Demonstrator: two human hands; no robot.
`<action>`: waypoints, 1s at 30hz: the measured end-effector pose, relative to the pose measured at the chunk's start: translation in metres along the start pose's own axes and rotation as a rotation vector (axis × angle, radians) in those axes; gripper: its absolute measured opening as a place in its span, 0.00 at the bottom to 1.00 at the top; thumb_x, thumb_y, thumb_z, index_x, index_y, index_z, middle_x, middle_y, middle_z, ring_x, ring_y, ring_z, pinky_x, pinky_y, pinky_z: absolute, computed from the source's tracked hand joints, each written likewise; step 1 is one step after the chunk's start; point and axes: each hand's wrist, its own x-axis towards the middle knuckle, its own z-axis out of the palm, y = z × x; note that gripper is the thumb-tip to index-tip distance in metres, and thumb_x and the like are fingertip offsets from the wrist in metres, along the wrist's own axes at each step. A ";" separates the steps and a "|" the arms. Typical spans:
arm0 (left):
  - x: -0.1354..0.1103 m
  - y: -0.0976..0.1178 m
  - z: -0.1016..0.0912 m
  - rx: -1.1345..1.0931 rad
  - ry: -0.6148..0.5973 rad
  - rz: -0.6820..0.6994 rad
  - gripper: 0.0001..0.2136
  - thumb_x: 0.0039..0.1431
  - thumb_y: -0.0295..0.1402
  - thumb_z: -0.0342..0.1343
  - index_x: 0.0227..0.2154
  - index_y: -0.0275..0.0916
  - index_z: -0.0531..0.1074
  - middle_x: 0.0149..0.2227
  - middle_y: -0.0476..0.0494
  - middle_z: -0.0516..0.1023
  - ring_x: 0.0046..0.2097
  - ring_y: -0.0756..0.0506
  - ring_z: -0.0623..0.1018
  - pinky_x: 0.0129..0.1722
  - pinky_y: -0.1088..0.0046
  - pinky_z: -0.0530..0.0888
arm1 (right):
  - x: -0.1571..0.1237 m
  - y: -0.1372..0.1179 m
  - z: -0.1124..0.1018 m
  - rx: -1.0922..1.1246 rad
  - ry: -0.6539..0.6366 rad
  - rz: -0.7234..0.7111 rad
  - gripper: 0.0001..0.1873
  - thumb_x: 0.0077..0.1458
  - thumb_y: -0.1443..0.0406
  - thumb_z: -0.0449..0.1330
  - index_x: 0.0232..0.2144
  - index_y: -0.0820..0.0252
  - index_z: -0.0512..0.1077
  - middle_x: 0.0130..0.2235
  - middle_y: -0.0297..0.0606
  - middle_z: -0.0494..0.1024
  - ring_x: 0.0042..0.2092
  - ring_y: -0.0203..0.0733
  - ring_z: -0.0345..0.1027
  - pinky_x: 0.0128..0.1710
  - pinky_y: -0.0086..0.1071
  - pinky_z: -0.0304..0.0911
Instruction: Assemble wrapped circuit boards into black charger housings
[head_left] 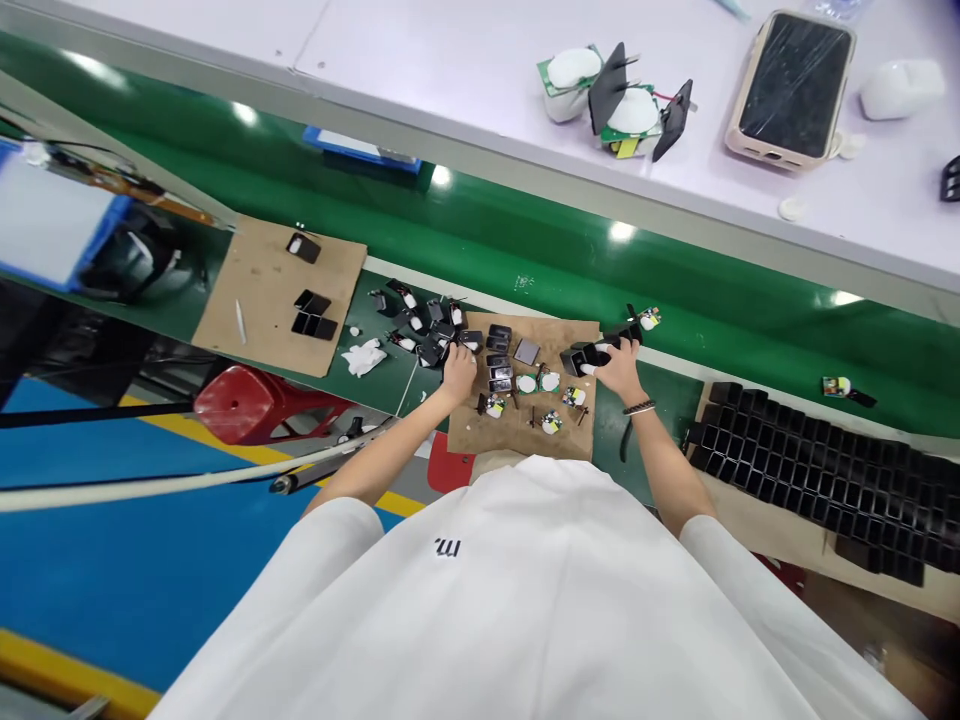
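My left hand is at the left edge of a brown cardboard mat, its fingers curled beside a pile of black plastic parts; what they grip is hidden. At the mat's upper right, my right hand closes on a black plastic case, with more black parts just above its fingers. Between my hands, small black cases stand in a column next to a grey square piece. Green circuit boards with white blobs lie nearer to me.
Rows of black cases fill the right side. A second cardboard sheet lies left, by a crumpled white tissue. A raised white shelf crosses the front, bearing a phone and board assemblies. A red stool stands left.
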 end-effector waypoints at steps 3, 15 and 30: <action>0.019 0.017 -0.013 -0.006 0.035 0.029 0.20 0.61 0.24 0.52 0.54 0.29 0.77 0.59 0.20 0.74 0.66 0.24 0.64 0.66 0.39 0.56 | -0.009 0.006 0.004 -0.003 -0.004 -0.003 0.28 0.43 0.57 0.73 0.47 0.61 0.80 0.58 0.53 0.67 0.67 0.69 0.48 0.73 0.56 0.37; 0.101 0.068 -0.015 -0.109 -0.065 0.327 0.15 0.67 0.40 0.60 0.50 0.35 0.75 0.56 0.37 0.77 0.59 0.38 0.75 0.62 0.49 0.70 | 0.005 0.003 0.014 -0.009 0.031 0.024 0.29 0.47 0.56 0.72 0.50 0.62 0.78 0.63 0.53 0.62 0.68 0.72 0.41 0.72 0.59 0.39; -0.037 0.049 -0.041 -0.156 0.021 -0.471 0.14 0.69 0.36 0.51 0.52 0.33 0.69 0.50 0.28 0.79 0.49 0.33 0.83 0.46 0.59 0.75 | 0.056 -0.099 0.063 -0.314 -0.335 -0.438 0.31 0.49 0.60 0.69 0.55 0.69 0.77 0.67 0.64 0.60 0.74 0.81 0.35 0.60 0.61 0.64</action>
